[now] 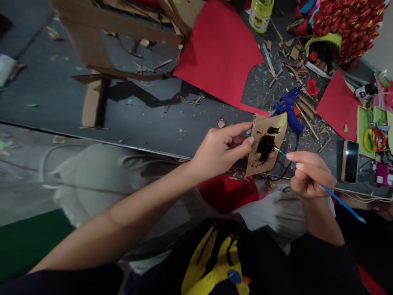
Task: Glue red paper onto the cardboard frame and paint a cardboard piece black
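Observation:
My left hand (222, 149) pinches the left edge of a small brown cardboard piece (252, 160) over the table's front edge. Black paint (265, 145) covers the middle of the cardboard, with a smaller black patch above it. In my right hand (313, 174) is a thin blue paintbrush (342, 203), held between thumb and fingers. The brush tip meets the right side of the black patch. Just behind the cardboard lies a blue glue gun (287, 107).
Red paper (219, 57) lies behind the cardboard, with a yellow jar (260, 15) beyond. Cardboard strips (93, 100) stand at the left. Scraps, another red sheet (339, 104), a phone (350, 161) and a green tray (362, 129) with scissors (370, 140) are at the right.

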